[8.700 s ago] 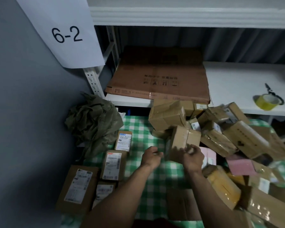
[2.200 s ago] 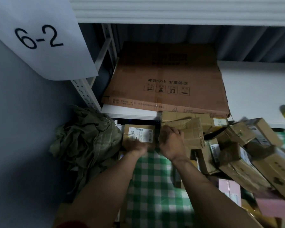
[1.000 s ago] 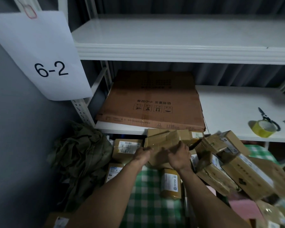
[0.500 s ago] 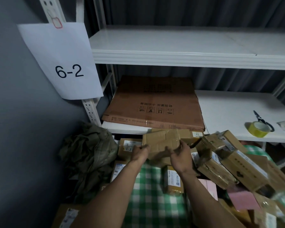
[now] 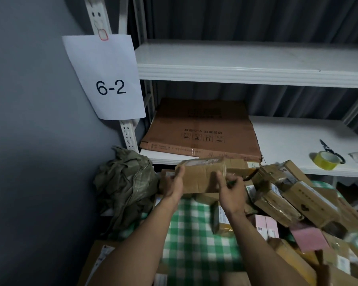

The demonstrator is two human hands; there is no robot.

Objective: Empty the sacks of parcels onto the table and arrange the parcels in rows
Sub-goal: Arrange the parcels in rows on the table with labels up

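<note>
Gripping a box [image 5: 203,178] by its ends, fingers curled round it, left hand [image 5: 174,185] and right hand [image 5: 232,190] hold it above the table [image 5: 192,234], probably turning it to find its label, with the unsorted pile [image 5: 293,195] at 3 o'clock and the emptied sack [image 5: 126,182] at 9 o'clock.

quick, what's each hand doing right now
Left hand: holding the left end of the cardboard parcel.
Right hand: holding the same parcel's right end.

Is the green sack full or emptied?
Looks emptied: the sack lies crumpled and collapsed against the wall, left of the parcels; its inside isn't visible.
</note>
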